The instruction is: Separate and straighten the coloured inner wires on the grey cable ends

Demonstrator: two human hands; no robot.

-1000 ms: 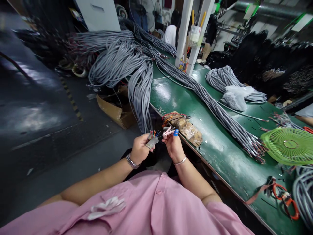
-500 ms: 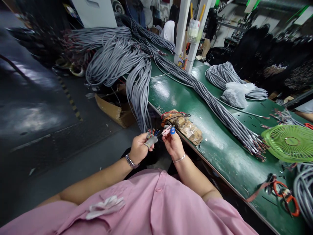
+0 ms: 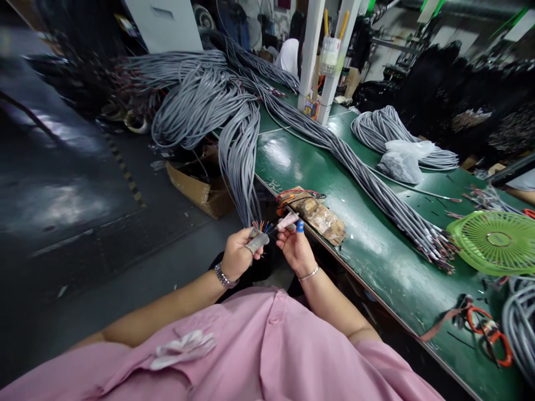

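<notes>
My left hand (image 3: 237, 256) is closed on the end of a grey cable (image 3: 257, 243). Thin coloured wires (image 3: 262, 226) fan out of that end, red, green, blue and black among them. Just to the right, my right hand (image 3: 297, 249) pinches a small pinkish-white tool (image 3: 288, 220), whose exact kind I cannot make out. A blue cover (image 3: 300, 226) sits on the thumb of this hand. The tool's tip is close to the wires; whether they touch is unclear. Behind it, a worn block (image 3: 321, 214) lies at the table's edge with red and black leads by it.
On the green table (image 3: 376, 256) runs a long bundle of grey cables (image 3: 334, 145). More cables (image 3: 188, 106) hang over its left end above a cardboard box (image 3: 200, 192). A green fan (image 3: 497, 242) and orange-handled scissors (image 3: 489, 331) are at the right.
My right hand has turned slightly, and the pinkish-white tool has shifted a little up and right, tilting away. My left hand keeps its hold on the cable.
</notes>
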